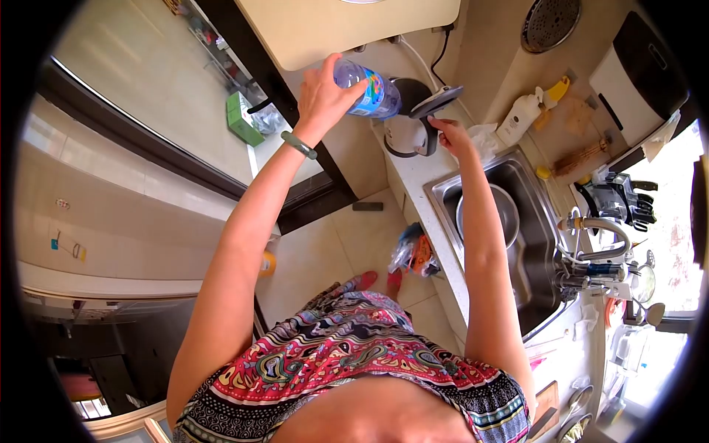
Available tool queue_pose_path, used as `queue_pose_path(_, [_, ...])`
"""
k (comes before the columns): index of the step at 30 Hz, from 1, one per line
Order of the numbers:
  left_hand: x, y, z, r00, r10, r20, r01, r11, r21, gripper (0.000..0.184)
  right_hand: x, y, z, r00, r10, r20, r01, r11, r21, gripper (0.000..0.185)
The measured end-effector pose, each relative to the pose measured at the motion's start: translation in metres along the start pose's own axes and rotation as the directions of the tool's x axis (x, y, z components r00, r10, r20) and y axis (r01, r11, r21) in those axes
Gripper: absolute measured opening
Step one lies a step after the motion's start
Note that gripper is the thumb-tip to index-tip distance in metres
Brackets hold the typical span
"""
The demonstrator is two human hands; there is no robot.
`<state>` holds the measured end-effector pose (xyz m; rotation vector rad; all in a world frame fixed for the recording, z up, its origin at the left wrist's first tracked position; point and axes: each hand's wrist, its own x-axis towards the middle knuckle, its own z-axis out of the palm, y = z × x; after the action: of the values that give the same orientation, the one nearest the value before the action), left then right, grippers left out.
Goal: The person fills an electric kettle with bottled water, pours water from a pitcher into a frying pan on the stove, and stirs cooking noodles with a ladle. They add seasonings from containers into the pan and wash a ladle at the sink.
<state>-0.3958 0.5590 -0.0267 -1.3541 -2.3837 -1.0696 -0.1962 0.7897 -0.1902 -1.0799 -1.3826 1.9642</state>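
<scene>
Head view: left fingers clamp the bottle, its long axis slanting near and right toward the kettle, right fingers around its handle.

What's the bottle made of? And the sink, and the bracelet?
The bottle looks like clear, shiny plastic: it's see-through around its label. The sink seems satiny steel, grey with soft reflections. The bracelet is smooth, glossy green: maybe stone, maybe glass.

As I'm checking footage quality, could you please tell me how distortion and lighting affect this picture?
Head view: lens distortion strong, the scene bulging inside a rounded black border; head view: glare mostly bleaches the window at right; head view: left hand, right hand and bottle look fairly clear.
</scene>
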Motion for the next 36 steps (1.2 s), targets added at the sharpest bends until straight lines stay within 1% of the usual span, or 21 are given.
queue_pose_path(2, [0.001,0.002,0.001,1.000,0.001,0.003,-0.001,1.000,0.001,0.077,-0.011,0.006,0.000,0.964,-0.256,0.071,0.265,0.947,-0.181,0.027])
queue_pose_path(3, [0.005,0.001,0.001,1.000,0.013,0.007,-0.013,1.000,0.009,0.077,-0.011,0.005,0.004,0.964,-0.258,0.064,0.265,0.947,-0.183,0.027])
queue_pose_path(4, [0.005,0.002,0.002,1.000,0.019,0.008,-0.019,1.000,0.021,0.076,-0.013,0.007,0.007,0.943,-0.331,0.048,0.314,0.828,-0.464,0.031])
queue_pose_path(5, [0.005,0.003,0.002,1.000,0.020,0.008,-0.020,1.000,0.019,0.076,-0.012,0.009,0.008,0.913,-0.403,0.055,0.322,0.633,-0.704,0.037])
queue_pose_path(6, [0.005,0.006,0.004,1.000,0.019,0.009,-0.020,1.000,0.019,0.076,-0.003,0.017,0.003,0.914,-0.403,0.055,0.322,0.634,-0.703,0.037])
queue_pose_path(8, [0.005,0.009,0.003,1.000,0.017,0.009,-0.018,1.000,0.019,0.076,0.016,0.033,-0.002,0.841,-0.536,0.075,0.363,0.455,-0.813,0.041])
queue_pose_path(9, [0.005,0.011,0.002,1.000,0.009,0.023,-0.009,1.000,0.023,0.076,0.023,0.038,-0.004,0.841,-0.536,0.079,0.366,0.454,-0.813,0.041])
queue_pose_path(11, [0.008,0.008,0.000,0.999,0.002,0.042,-0.003,1.000,0.021,0.075,0.029,0.044,-0.006,0.622,-0.767,0.157,0.518,0.252,-0.817,0.038])
queue_pose_path(15, [0.007,0.009,0.007,0.997,0.078,-0.002,-0.078,0.996,0.032,0.073,0.024,0.038,-0.011,0.667,-0.735,0.126,0.477,0.291,-0.829,0.040])
queue_pose_path(17, [0.011,0.007,0.008,0.995,0.103,-0.011,-0.102,0.994,0.035,0.072,0.018,0.030,-0.009,0.827,-0.560,0.057,0.355,0.439,-0.825,0.043])
queue_pose_path(18, [0.011,0.006,0.009,0.993,0.118,-0.015,-0.117,0.992,0.038,0.072,0.014,0.028,-0.009,0.828,-0.558,0.057,0.353,0.439,-0.826,0.043])
queue_pose_path(20, [0.011,0.008,0.009,0.991,0.132,-0.018,-0.131,0.991,0.042,0.072,0.011,0.028,-0.013,0.880,-0.474,0.043,0.311,0.504,-0.806,0.048])
queue_pose_path(21, [0.011,0.010,0.009,0.992,0.125,-0.008,-0.125,0.991,0.040,0.072,0.013,0.032,-0.015,0.880,-0.473,0.043,0.310,0.504,-0.806,0.048])
queue_pose_path(23, [0.011,0.012,0.010,0.993,0.117,0.005,-0.117,0.992,0.037,0.072,0.010,0.038,-0.017,0.783,-0.622,-0.002,0.378,0.478,-0.793,0.048])
queue_pose_path(24, [0.016,0.009,0.009,0.993,0.120,0.010,-0.120,0.992,0.035,0.072,0.007,0.035,-0.015,0.784,-0.621,-0.008,0.372,0.479,-0.795,0.048])
queue_pose_path(25, [0.017,0.009,0.009,0.993,0.118,0.012,-0.118,0.992,0.037,0.073,0.004,0.032,-0.018,0.856,-0.496,-0.145,0.273,0.672,-0.688,0.045])
queue_pose_path(26, [0.016,0.011,0.009,0.993,0.115,0.012,-0.115,0.993,0.037,0.073,0.003,0.033,-0.022,0.906,-0.337,-0.256,0.154,0.825,-0.543,0.042])
queue_pose_path(27, [0.016,0.014,0.010,0.994,0.108,0.019,-0.109,0.993,0.045,0.073,0.002,0.035,-0.027,0.908,-0.336,-0.252,0.154,0.824,-0.545,0.042])
queue_pose_path(29, [0.015,0.016,0.010,0.995,0.098,0.027,-0.099,0.994,0.049,0.074,-0.005,0.038,-0.035,0.926,-0.265,-0.268,0.150,0.911,-0.383,0.034])
queue_pose_path(33, [0.021,0.015,0.010,0.993,0.108,0.056,-0.111,0.992,0.055,0.074,-0.021,0.040,-0.036,0.943,-0.241,-0.230,0.153,0.926,-0.344,0.030])
queue_pose_path(36, [0.020,0.022,0.010,0.993,0.094,0.076,-0.099,0.993,0.063,0.074,-0.030,0.042,-0.036,0.937,-0.272,-0.218,0.182,0.915,-0.361,0.028])
